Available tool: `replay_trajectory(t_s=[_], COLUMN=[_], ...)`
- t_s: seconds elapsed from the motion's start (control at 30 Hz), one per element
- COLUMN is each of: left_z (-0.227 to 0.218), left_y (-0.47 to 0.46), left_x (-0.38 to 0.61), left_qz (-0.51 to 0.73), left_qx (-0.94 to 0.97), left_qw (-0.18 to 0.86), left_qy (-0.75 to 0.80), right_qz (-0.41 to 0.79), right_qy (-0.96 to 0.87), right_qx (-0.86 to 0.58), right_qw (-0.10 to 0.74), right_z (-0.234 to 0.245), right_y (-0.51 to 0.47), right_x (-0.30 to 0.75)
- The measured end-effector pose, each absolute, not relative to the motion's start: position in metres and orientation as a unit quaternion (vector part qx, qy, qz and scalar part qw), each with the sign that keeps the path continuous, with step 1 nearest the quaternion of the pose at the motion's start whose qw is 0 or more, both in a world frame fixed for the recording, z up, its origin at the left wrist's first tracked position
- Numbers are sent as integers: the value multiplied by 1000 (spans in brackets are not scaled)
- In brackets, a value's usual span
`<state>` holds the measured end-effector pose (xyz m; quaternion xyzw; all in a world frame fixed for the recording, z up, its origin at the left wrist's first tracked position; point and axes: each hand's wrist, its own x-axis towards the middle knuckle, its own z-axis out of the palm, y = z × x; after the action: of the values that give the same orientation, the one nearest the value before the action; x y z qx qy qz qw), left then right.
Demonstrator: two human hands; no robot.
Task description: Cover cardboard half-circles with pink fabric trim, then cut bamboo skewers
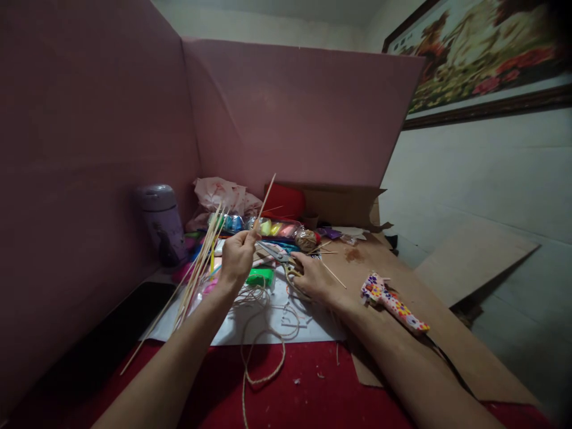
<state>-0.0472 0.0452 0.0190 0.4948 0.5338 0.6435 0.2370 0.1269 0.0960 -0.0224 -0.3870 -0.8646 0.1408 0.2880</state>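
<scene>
My left hand (238, 255) is closed around a thin wooden stick (269, 195), which points up and slightly right. In my right hand (313, 274) is a pair of scissors (286, 262), its blades directed up and left toward the left hand. The blade tips end close to the left fingers; whether they touch the stick I cannot tell. Loops of twine (263, 378) lie below the hands, over white paper (232, 330) and the red cloth. Beside my left wrist a bundle of thin sticks (196, 274) leans at a slant.
A purple bottle (161, 223) stands at the left by the pink panel (286, 113). Behind the hands are a case of coloured clay (274, 227), a ball of twine (306, 239) and a green packet (260, 276). A flowered glue gun (393, 302) rests on cardboard (447, 339) at right.
</scene>
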Motion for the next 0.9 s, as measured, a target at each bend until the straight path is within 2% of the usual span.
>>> replay_trajectory(t_s=[0.13, 0.33, 0.4, 0.5, 0.57, 0.63, 0.73, 0.9], left_z=[15, 10, 9, 9, 11, 13, 15, 13], left_y=[43, 45, 46, 43, 38, 33, 29, 30], left_x=[-38, -30, -30, -28, -25, -22, -19, -22], left_qz=[636, 583, 564, 519, 482, 441, 375, 320], left_qx=[513, 572, 596, 651, 687, 710, 724, 719], left_qw=[189, 243, 235, 179, 119, 58, -21, -106], left_qy=[544, 524, 521, 524, 531, 546, 578, 608], right_qz=[117, -50, -80, -133, -168, -195, -208, -211], right_qy=[-877, -896, -879, -821, -791, -793, -814, -820], right_qx=[-373, -389, -399, -382, -351, -319, -304, -321], right_qw=[279, 210, 249, 402, 472, 481, 450, 425], right_z=[-31, -30, -24, -14, -9, -7, -7, -6], right_y=[87, 78, 75, 72, 73, 76, 82, 86], right_x=[107, 104, 108, 115, 121, 126, 132, 139])
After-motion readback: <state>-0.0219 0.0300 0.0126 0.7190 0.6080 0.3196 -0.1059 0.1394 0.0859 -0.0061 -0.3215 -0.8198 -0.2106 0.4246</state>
